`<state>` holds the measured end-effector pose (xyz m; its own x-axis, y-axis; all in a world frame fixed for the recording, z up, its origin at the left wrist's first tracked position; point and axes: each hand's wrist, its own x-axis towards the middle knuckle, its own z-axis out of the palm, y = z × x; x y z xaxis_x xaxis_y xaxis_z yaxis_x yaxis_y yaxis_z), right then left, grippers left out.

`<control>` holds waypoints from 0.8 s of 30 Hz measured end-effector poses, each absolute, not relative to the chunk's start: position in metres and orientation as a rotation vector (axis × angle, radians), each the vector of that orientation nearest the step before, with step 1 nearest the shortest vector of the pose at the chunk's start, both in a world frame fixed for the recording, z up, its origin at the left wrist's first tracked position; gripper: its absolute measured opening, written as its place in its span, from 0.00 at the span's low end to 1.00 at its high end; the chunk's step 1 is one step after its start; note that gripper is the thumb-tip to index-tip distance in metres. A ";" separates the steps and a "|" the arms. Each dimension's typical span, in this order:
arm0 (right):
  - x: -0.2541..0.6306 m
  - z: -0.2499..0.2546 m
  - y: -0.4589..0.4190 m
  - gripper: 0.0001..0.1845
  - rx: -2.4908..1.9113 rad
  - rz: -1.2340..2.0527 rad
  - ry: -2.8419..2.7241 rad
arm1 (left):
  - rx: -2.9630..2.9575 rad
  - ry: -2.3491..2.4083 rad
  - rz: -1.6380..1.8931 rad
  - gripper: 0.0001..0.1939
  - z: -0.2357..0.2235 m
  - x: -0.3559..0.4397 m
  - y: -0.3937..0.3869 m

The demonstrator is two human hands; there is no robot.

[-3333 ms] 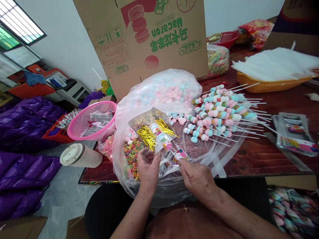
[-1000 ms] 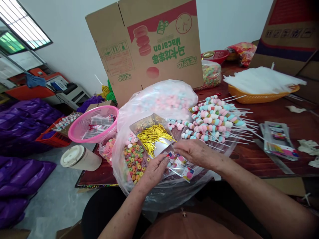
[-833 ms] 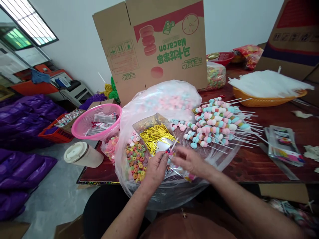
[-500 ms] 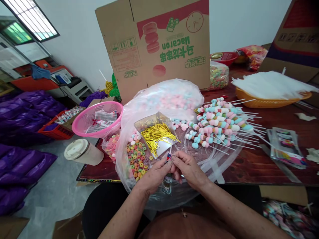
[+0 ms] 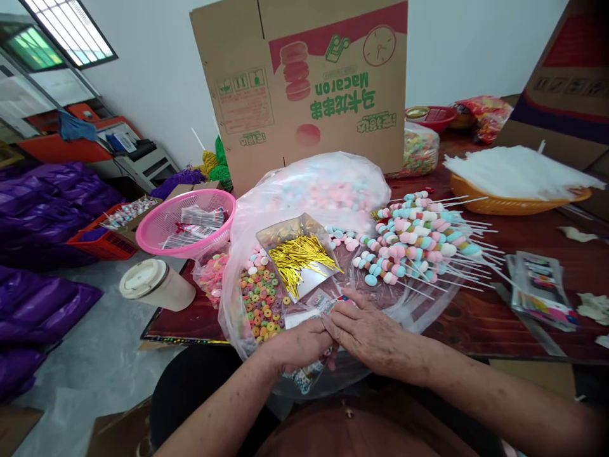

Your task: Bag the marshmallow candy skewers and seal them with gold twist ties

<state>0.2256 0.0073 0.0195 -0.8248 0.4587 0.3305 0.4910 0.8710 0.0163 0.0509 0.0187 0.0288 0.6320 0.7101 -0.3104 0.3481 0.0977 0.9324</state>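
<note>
My left hand and my right hand meet at the table's front edge, fingers overlapping and closed around a printed plastic bag. Its lower part shows beneath my left hand; the rest is hidden by my fingers. Beyond them lies more clear printed wrapping; whether it is the same bag, I cannot tell. Just ahead is an open box of gold twist ties. Loose ring candies lie to its left. Skewers of pink, blue and white marshmallows are heaped to the right.
A pink basket holds printed packets, with a lidded cup in front of it. Behind the marshmallow bag stands a carton. At right are an orange basket of white sleeves and flat printed bags.
My right hand has turned palm down over my left fingers. The bag has tilted, its lower end moving left and down. Clear printed wrapping now shows beyond my hands.
</note>
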 end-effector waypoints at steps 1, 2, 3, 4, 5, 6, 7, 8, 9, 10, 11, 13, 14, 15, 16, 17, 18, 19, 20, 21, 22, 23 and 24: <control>0.227 0.018 0.004 0.16 -0.700 -0.140 -2.742 | 1.473 0.876 0.290 0.13 0.033 0.051 0.017; 0.228 0.018 0.001 0.17 -0.681 -0.145 -2.747 | 1.438 0.821 0.244 0.14 0.038 0.049 0.017; 0.229 0.018 -0.001 0.17 -0.667 -0.155 -2.746 | 1.402 0.766 0.200 0.15 0.042 0.048 0.017; 0.229 0.018 -0.003 0.16 -0.665 -0.176 -2.739 | 1.369 0.712 0.159 0.15 0.045 0.045 0.019; 0.229 0.018 -0.005 0.14 -0.679 -0.200 -2.728 | 1.353 0.667 0.123 0.15 0.047 0.043 0.021; 0.228 0.017 -0.007 0.13 -0.702 -0.216 -2.721 | 1.370 0.633 0.081 0.15 0.049 0.041 0.023; 0.226 0.017 -0.007 0.12 -0.738 -0.212 -2.720 | 1.442 0.622 0.037 0.15 0.049 0.039 0.025; 0.224 0.015 -0.008 0.11 -0.792 -0.176 -2.724 | 1.579 0.650 0.004 0.13 0.049 0.039 0.027; 0.220 0.014 -0.008 0.10 -0.875 -0.096 -2.721 | 1.780 0.719 -0.028 0.11 0.048 0.039 0.027; 0.217 0.013 -0.008 0.09 -0.989 0.040 -2.699 | 2.026 0.814 -0.057 0.09 0.047 0.039 0.027; 0.213 0.012 -0.008 0.09 -1.114 0.241 -2.648 | 2.282 0.913 -0.072 0.07 0.045 0.040 0.025; 0.205 0.012 -0.007 0.10 -1.324 0.775 -2.427 | 2.701 1.035 -0.048 0.08 0.041 0.038 0.019; 0.202 0.014 -0.005 0.12 -1.374 1.073 -2.281 | 2.836 1.031 -0.002 0.09 0.038 0.035 0.015; 0.199 0.017 -0.001 0.14 -1.372 1.364 -2.150 | 2.920 1.002 0.090 0.10 0.036 0.030 0.011; 0.196 0.021 0.005 0.15 -1.329 1.616 -2.056 | 2.950 0.983 0.227 0.12 0.033 0.023 0.007; 0.193 0.025 0.014 0.15 -1.272 1.782 -2.017 | 2.919 1.005 0.383 0.13 0.029 0.016 0.004; 0.190 0.028 0.026 0.16 -1.249 1.806 -2.043 | 2.821 1.071 0.534 0.13 0.025 0.008 0.002; 0.186 0.031 0.040 0.16 -1.273 1.695 -2.112 | 2.655 1.178 0.671 0.13 0.021 0.001 0.001; 0.180 0.032 0.055 0.16 -1.335 1.486 -2.187 | 2.423 1.308 0.785 0.12 0.017 -0.005 0.000; 0.173 0.031 0.071 0.17 -1.454 1.185 -2.224 | 2.139 1.433 0.879 0.10 0.013 -0.010 0.001; 0.165 0.028 0.086 0.16 -1.560 0.965 -2.219 | 1.831 1.530 0.959 0.09 0.010 -0.014 0.002; 0.156 0.024 0.098 0.15 -1.640 0.820 -2.210 | 1.528 1.588 1.034 0.09 0.007 -0.016 0.004; 0.146 0.019 0.109 0.13 -1.700 0.734 -2.213 | 1.253 1.610 1.103 0.10 0.004 -0.017 0.006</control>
